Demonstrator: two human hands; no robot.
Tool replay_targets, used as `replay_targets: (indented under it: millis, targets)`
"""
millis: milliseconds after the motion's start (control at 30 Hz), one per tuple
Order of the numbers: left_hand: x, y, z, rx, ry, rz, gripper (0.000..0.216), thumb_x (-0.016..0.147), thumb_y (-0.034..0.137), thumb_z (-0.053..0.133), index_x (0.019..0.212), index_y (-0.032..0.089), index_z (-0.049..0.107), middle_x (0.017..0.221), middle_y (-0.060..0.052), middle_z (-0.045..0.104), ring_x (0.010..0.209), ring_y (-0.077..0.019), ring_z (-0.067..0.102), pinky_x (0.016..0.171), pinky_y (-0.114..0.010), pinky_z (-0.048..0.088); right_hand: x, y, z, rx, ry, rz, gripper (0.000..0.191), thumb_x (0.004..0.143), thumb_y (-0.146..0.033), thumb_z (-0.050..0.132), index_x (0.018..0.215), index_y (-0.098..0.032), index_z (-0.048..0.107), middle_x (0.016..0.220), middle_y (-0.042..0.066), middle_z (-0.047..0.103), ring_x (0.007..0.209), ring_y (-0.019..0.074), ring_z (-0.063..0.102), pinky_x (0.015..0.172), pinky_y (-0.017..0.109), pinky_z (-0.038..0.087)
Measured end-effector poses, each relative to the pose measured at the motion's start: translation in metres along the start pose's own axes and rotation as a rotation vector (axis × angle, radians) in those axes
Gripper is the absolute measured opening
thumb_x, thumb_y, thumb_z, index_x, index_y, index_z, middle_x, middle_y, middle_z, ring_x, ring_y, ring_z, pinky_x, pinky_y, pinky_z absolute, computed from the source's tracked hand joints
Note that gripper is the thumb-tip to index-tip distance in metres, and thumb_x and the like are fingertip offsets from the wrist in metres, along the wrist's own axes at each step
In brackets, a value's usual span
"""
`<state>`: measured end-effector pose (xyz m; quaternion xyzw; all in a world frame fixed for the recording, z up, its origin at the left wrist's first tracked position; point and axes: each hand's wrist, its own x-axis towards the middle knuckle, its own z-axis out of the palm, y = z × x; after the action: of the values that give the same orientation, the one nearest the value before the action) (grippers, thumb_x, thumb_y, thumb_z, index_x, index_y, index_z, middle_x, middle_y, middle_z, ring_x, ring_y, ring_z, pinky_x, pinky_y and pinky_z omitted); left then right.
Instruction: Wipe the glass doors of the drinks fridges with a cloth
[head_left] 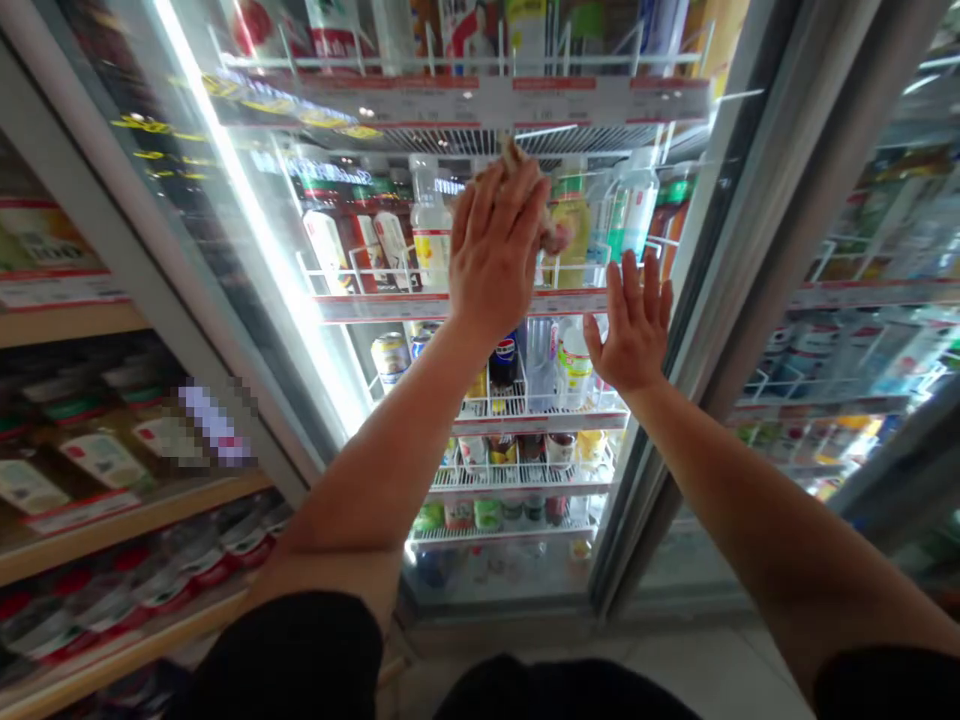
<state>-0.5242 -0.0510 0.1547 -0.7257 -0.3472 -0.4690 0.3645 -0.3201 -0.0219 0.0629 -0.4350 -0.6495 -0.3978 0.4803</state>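
In the head view, my left hand lies over a crumpled, light-coloured cloth and presses it to the glass door of a lit drinks fridge. Parts of the cloth stick out above the fingertips and to the right of the hand; the palm hides the rest. Lower and to the right, my right hand is spread with fingers pointing up. It seems to rest flat on the same glass, close to the right door frame, with nothing in it.
Behind the glass, several fridge shelves hold bottles and cans. Wooden shelves with bottles stand at the left. Another glass-fronted fridge section is at the right, past the metal frame. Pale floor shows below.
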Motion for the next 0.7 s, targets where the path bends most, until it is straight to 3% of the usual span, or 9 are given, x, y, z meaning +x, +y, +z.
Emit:
replay_targets:
  millis: [67, 233, 400, 467, 600, 700]
  targets:
    - [-0.003, 0.008, 0.002, 0.007, -0.012, -0.014, 0.052, 0.103, 0.028, 0.037, 0.154, 0.032, 0.043, 0.164, 0.003, 0.035, 0.157, -0.0227, 0.018, 0.132, -0.048, 0.012, 0.000, 0.001, 0.001, 0.001, 0.006, -0.005, 0.070, 0.104, -0.049, 0.030, 0.165, -0.020, 0.013, 0.168, 0.011, 0.027, 0.158, 0.0320, 0.013, 0.124, 0.060, 0.020]
    - [-0.022, 0.020, 0.014, -0.028, -0.150, 0.133, 0.056, 0.102, 0.025, 0.038, 0.158, 0.029, 0.037, 0.162, 0.000, 0.039, 0.157, -0.0224, 0.019, 0.132, -0.051, 0.011, -0.001, 0.002, 0.003, -0.020, 0.036, -0.026, 0.068, 0.105, -0.047, 0.031, 0.165, -0.020, 0.015, 0.166, 0.011, 0.031, 0.158, 0.0302, 0.014, 0.125, 0.059, 0.019]
    - [0.005, 0.005, 0.010, -0.106, -0.008, -0.001, 0.064, 0.100, 0.027, 0.038, 0.162, 0.037, 0.024, 0.165, 0.010, 0.028, 0.158, -0.0195, 0.008, 0.133, -0.045, 0.000, -0.002, 0.003, 0.005, -0.027, 0.088, -0.060, 0.069, 0.105, -0.046, 0.032, 0.165, -0.019, 0.013, 0.166, 0.013, 0.031, 0.159, 0.0295, 0.012, 0.125, 0.058, 0.021]
    - [0.003, 0.008, 0.012, -0.114, 0.034, -0.040, 0.067, 0.100, 0.027, 0.039, 0.163, 0.039, 0.019, 0.166, 0.011, 0.027, 0.159, -0.0193, 0.005, 0.133, -0.044, -0.002, -0.001, 0.003, 0.005, -0.017, 0.067, -0.048, 0.069, 0.104, -0.046, 0.032, 0.165, -0.019, 0.014, 0.166, 0.012, 0.030, 0.158, 0.0301, 0.012, 0.125, 0.058, 0.020]
    - [-0.026, 0.022, 0.017, -0.063, -0.105, 0.112, 0.058, 0.104, 0.023, 0.034, 0.161, 0.031, 0.030, 0.161, 0.002, 0.040, 0.156, -0.0216, 0.022, 0.132, -0.049, 0.011, 0.000, 0.002, 0.002, -0.001, 0.007, -0.008, 0.069, 0.103, -0.047, 0.032, 0.165, -0.021, 0.016, 0.167, 0.011, 0.030, 0.158, 0.0313, 0.014, 0.125, 0.059, 0.018]
    - [-0.027, 0.010, 0.004, -0.052, -0.175, 0.175, 0.053, 0.103, 0.023, 0.036, 0.156, 0.031, 0.041, 0.160, 0.002, 0.044, 0.154, -0.0225, 0.028, 0.132, -0.049, 0.015, 0.001, 0.000, -0.001, 0.011, -0.026, 0.014, 0.069, 0.103, -0.047, 0.032, 0.165, -0.022, 0.017, 0.166, 0.010, 0.031, 0.158, 0.0317, 0.015, 0.125, 0.060, 0.018]
